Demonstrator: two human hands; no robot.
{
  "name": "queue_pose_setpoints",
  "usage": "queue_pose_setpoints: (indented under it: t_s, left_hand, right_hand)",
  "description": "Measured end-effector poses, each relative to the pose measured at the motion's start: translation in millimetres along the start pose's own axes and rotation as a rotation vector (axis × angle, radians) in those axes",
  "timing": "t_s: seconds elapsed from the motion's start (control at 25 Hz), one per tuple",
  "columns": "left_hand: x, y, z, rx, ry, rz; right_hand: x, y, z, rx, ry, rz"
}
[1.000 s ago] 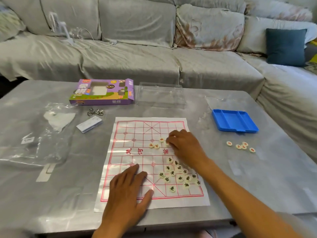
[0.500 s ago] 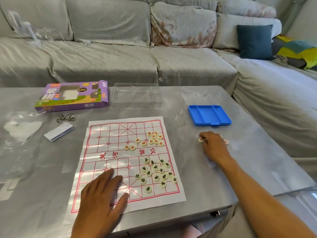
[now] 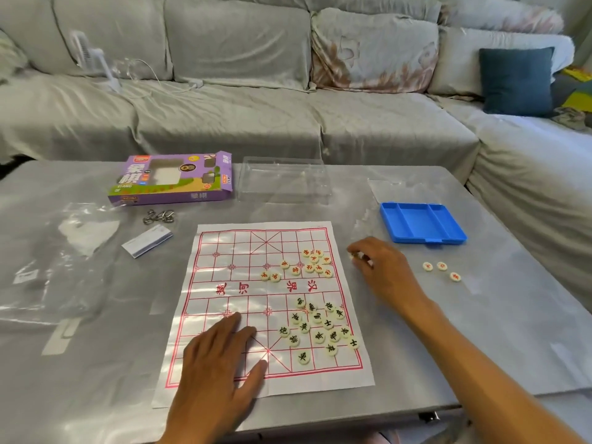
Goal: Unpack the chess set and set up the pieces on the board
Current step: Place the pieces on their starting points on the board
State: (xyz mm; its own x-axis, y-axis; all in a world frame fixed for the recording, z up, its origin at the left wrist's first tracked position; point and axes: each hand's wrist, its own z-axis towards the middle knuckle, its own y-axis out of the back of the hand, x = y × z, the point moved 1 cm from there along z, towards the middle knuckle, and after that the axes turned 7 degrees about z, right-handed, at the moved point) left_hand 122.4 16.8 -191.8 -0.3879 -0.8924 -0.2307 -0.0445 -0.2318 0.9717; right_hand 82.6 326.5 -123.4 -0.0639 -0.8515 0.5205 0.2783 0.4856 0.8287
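A white paper chess board [image 3: 243, 251] with a red grid lies on the grey table. Several red-marked round pieces [image 3: 312, 264] cluster on its far right half. Several black-marked pieces [image 3: 320, 326] are heaped on its near right half. Three red-marked pieces [image 3: 441, 270] lie loose on the table right of the board. My left hand [image 3: 217, 360] rests flat on the board's near left part, fingers spread. My right hand [image 3: 381, 269] hovers just off the board's right edge, fingers curled around a pale piece [image 3: 355, 256].
An empty blue tray [image 3: 421, 224] sits at the right. A clear plastic lid [image 3: 285, 182] and the purple box [image 3: 173, 179] stand at the back. A metal ring puzzle [image 3: 158, 216], a small booklet [image 3: 147, 241] and a plastic bag [image 3: 61, 257] lie at the left. A sofa is behind.
My right hand went from the board to the loose pieces at the right, then came back toward the board's right edge with a piece. Fewer loose pieces remain there. My left hand stayed put.
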Motion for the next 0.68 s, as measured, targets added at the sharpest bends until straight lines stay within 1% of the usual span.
queue_pose_setpoints:
  t_s: [0.08, 0.12, 0.16, 0.28, 0.36, 0.44, 0.52, 0.6, 0.64, 0.68]
  left_hand:
    - [0, 1, -1, 0.007, 0.001, 0.004]
    - [-1, 3, -1, 0.016, 0.002, 0.011]
    - [-2, 4, -1, 0.02, 0.005, 0.019]
    - [-1, 2, 3, 0.015, -0.001, 0.035]
    - [1, 0, 4, 0.009, -0.009, 0.034]
    - [3, -1, 5, -0.028, -0.023, 0.065]
    - [5, -3, 5, -0.035, -0.033, 0.084]
    - [5, -4, 6, -0.044, -0.043, 0.084]
    - [5, -5, 6, -0.052, -0.05, 0.092]
    - [5, -4, 6, -0.064, -0.056, 0.103]
  right_hand:
    - [54, -33, 6, 0.088, 0.168, 0.051]
    - [74, -51, 10, 0.128, 0.23, 0.042]
    - [88, -69, 17, 0.132, 0.26, 0.016]
    - [102, -102, 43, 0.093, 0.189, -0.055]
    - [101, -113, 50, 0.147, 0.176, -0.125]
    - [100, -107, 52, 0.153, 0.168, -0.081]
    - [92, -85, 52, 0.111, 0.148, -0.005]
    - [68, -50, 45, 0.082, 0.136, -0.057]
    - [46, -31, 40, 0.042, 0.09, -0.108]
    - [15, -10, 33, -0.021, 0.0, -0.155]
